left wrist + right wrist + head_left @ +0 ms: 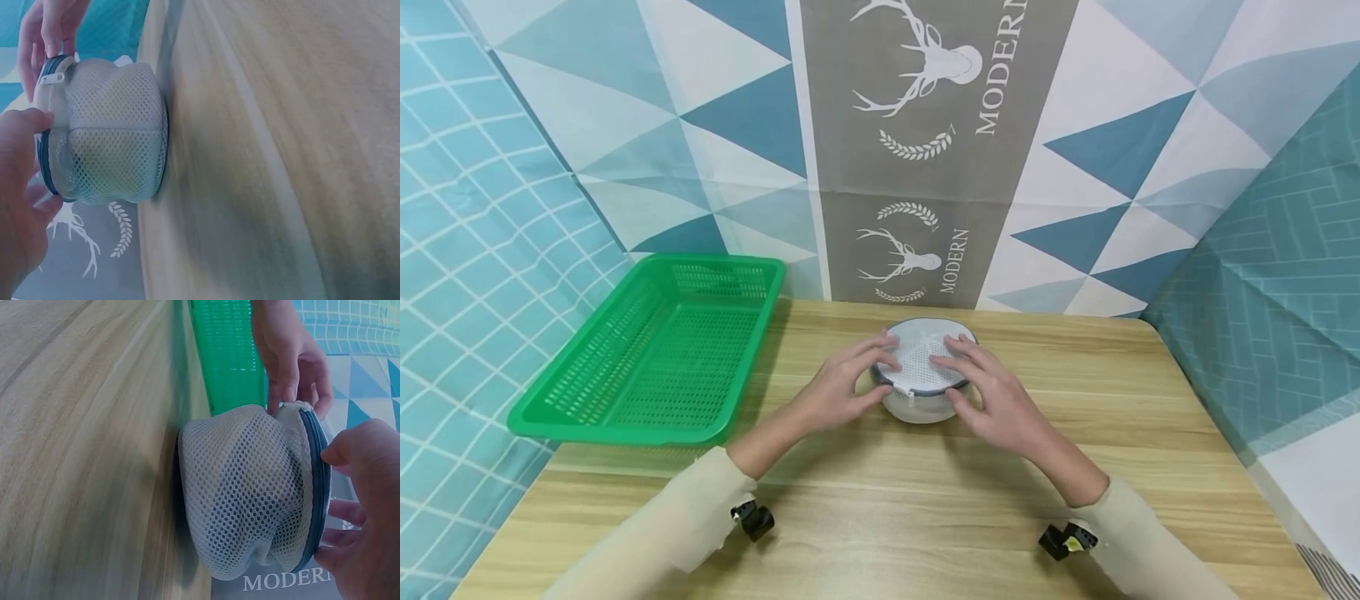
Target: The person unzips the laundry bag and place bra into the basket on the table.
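Observation:
A round white mesh laundry bag (917,358) stands upright on the table, its flat mesh lid facing up. A dark blue zipper (317,487) runs round the lid's edge, and a white zipper pull (52,79) shows on the near side. My left hand (842,383) holds the lid's left side, thumb at the near rim and fingertips spread over the mesh. On the opposite side my right hand (1000,400) holds the rim in much the same way. The mesh wall bulges and creases below the zipper in the right wrist view.
A green plastic basket (741,367) with perforated walls sits at the table's left. The wood-grain table (880,517) meets a patterned cloth backdrop (745,158) at the back. Blue tiled-print cloth (467,275) hangs along the left side. Small black cameras are strapped to both wrists.

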`<state>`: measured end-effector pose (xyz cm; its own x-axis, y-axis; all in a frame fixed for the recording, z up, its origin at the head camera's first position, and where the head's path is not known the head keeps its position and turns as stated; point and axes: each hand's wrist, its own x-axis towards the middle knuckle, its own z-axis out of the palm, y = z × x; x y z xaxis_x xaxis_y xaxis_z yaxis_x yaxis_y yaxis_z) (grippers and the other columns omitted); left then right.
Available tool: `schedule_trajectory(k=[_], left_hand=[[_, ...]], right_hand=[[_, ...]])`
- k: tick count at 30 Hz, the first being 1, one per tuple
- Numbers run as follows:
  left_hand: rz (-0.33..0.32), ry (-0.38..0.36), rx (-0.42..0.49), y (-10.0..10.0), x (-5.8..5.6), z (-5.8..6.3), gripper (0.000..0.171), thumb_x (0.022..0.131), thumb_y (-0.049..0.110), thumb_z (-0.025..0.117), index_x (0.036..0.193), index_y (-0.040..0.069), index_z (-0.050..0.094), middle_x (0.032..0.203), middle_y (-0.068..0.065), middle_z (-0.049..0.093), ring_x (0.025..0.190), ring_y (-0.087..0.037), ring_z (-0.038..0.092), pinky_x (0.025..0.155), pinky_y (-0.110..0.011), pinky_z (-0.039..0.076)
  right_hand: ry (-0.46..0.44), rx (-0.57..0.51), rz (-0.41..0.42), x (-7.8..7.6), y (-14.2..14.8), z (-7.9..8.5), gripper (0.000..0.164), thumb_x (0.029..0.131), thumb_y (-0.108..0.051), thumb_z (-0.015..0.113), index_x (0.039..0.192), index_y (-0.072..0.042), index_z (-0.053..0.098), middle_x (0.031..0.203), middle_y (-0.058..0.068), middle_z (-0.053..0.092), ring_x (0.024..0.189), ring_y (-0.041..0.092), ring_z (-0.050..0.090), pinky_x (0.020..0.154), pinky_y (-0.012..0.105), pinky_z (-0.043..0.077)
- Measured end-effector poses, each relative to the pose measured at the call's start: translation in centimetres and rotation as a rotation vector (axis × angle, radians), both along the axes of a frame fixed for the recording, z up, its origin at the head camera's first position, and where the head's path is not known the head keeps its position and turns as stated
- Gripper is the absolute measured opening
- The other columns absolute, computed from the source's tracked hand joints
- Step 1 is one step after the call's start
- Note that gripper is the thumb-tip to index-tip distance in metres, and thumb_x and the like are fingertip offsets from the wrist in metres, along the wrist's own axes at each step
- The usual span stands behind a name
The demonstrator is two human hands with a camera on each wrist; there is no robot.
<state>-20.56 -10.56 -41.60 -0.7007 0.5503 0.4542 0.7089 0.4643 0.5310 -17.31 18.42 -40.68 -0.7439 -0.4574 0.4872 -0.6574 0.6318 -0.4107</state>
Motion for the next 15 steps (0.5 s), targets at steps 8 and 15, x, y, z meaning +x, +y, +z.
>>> schedule_trajectory(k=[8, 15], left_hand=[[-0.026, 0.004, -0.007, 0.27, -0.22, -0.1, 0.02, 0.096, 0.01, 0.088, 0.114, 0.009, 0.077, 0.146, -0.016, 0.077, 0.14, -0.038, 0.074, 0.123, -0.053, 0.058], [0.005, 0.035, -0.007, 0.75, 0.07, 0.1, 0.021, 0.094, 0.014, 0.091, 0.11, 0.011, 0.078, 0.138, -0.014, 0.08, 0.133, -0.035, 0.078, 0.118, -0.05, 0.062]], right_hand=[[0.052, -0.049, 0.0, 0.13, 0.31, 0.13, 0.046, 0.096, -0.008, 0.083, 0.141, -0.009, 0.075, 0.161, 0.023, 0.064, 0.154, 0.052, 0.057, 0.123, 0.072, 0.052], [0.083, -0.085, 0.0, 0.12, 0.51, -0.16, 0.042, 0.093, -0.008, 0.087, 0.135, -0.009, 0.078, 0.153, 0.023, 0.07, 0.146, 0.05, 0.066, 0.118, 0.07, 0.056]])
